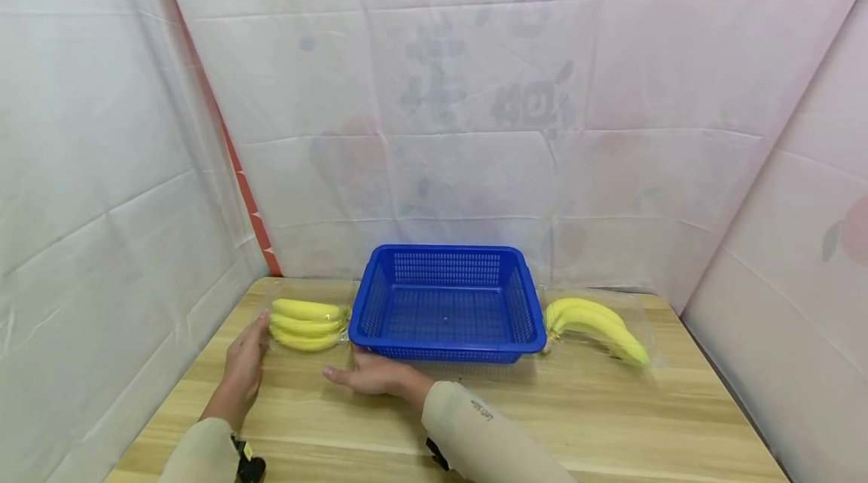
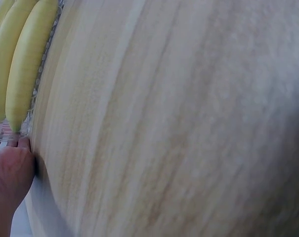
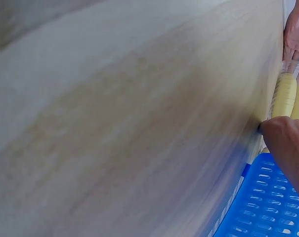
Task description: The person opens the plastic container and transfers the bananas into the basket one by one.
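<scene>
A bunch of yellow bananas (image 1: pixel 305 325) lies in a clear plastic tray (image 1: pixel 315 288) on the left of the table. My left hand (image 1: pixel 246 357) is at the tray's left end, its fingertips right at the wall there in the left wrist view. At the other end, my right hand (image 1: pixel 376 374) lies low by the front left corner of a blue plastic basket (image 1: pixel 447 347). Its thumb stretches out to the left, and its other fingers are partly hidden under the basket's corner. The basket holds nothing and overlaps the tray's right end in the head view.
A second bunch of bananas (image 1: pixel 593 321) lies in another clear tray (image 1: pixel 647 317) right of the basket. The wooden table (image 1: pixel 610 423) ends at a white sheet (image 1: pixel 475 166) hung behind it, with more sheeting at both sides.
</scene>
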{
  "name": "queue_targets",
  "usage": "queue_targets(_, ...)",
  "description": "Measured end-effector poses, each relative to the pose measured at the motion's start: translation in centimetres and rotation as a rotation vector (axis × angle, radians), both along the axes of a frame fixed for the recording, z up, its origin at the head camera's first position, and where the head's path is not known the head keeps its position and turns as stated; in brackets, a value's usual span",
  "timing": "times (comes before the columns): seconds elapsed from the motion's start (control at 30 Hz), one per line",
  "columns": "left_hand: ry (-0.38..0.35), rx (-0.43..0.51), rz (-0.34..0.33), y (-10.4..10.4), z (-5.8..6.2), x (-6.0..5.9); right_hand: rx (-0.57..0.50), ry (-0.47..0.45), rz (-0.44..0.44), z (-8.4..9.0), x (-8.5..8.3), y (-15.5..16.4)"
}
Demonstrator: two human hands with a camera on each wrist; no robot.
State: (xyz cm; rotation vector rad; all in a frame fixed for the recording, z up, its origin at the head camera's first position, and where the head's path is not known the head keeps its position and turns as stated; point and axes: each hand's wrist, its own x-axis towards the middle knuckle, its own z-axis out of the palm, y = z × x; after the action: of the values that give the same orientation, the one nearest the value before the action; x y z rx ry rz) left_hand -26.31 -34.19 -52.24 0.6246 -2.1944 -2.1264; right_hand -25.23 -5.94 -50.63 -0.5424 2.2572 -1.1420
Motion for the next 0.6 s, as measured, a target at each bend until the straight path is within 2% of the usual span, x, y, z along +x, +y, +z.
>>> queue_targets(0.33,0.013,0.003,-0.02,-0.01,0.12,0.01,-0.001,0.027,-0.002,0.11,0.02,0.1)
queue_targets(0.6,0.014,0.017,-0.022,-0.14,0.09,0.39,-0.006,0.005,0.059,0.04,0.08,0.36)
